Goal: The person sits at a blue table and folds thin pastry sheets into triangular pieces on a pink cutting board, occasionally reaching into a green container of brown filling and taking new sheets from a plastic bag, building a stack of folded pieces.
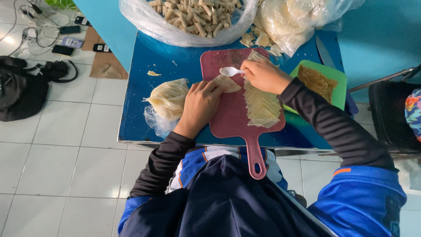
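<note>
My left hand point(200, 106) rests flat on the left edge of a dark red cutting board point(230, 115), its fingertips pressing a pale triangular wrapper point(228, 83). My right hand point(263, 74) grips a small white plastic spoon point(231, 71), whose bowl hovers over that wrapper. A row of overlapping pale wrappers point(262, 104) lies along the board's right side. Under my right forearm sits a green tray point(337, 83) of brown crumbly filling point(318, 81).
A bag of stacked wrappers point(167, 101) lies left of the board on the blue table point(140, 87). A big plastic bag of rolled pieces point(193, 17) and another bag point(289, 22) stand at the back. A knife point(324, 52), a chair point(390, 114), and phones and cables point(61, 39) on the floor.
</note>
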Tool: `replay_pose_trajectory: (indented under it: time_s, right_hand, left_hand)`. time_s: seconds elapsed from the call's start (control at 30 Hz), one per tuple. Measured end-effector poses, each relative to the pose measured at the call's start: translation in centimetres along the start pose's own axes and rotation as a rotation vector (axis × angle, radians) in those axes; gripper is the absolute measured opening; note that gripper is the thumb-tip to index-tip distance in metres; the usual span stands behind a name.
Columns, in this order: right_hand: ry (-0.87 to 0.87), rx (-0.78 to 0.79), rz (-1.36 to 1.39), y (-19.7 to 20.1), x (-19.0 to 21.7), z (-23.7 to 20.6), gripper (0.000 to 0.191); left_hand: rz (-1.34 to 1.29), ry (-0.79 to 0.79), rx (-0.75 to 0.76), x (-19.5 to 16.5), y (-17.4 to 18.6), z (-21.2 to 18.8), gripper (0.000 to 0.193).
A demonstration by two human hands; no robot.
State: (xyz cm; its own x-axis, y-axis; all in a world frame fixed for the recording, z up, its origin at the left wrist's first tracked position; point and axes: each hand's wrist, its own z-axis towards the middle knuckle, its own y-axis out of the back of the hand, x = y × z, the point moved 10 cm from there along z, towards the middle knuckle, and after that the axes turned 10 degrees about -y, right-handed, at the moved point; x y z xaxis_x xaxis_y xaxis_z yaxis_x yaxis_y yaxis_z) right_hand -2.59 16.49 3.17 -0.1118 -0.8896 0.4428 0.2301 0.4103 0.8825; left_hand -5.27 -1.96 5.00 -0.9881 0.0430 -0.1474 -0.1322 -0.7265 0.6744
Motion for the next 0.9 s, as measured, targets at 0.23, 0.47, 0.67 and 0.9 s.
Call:
replay_pose_trajectory:
  time_s: [0.23, 0.47, 0.67, 0.9]
  right_hand:
    - [0.002, 0.023, -0.094, -1.2, -0.2, -0.1, 0.010]
    - [-0.027, -0.053, -0.304, 1.6, 1.1, 0.2, 0.013]
    - [-0.048, -0.034, -0.283, 1.2, 2.2, 0.7, 0.015]
    - [-0.062, 0.001, -0.331, 1.7, 1.3, 0.8, 0.016]
  left_hand:
    - [-0.009, 0.008, 0.020, 0.1, -0.1, -0.1, 0.020]
    - [-0.029, 0.012, 0.005, 0.0, 0.2, -0.1, 0.022]
    - [-0.034, 0.018, 0.004, 0.1, 0.2, -0.1, 0.023]
    - [-0.032, 0.021, 0.009, 0.2, -0.1, -0.2, 0.022]
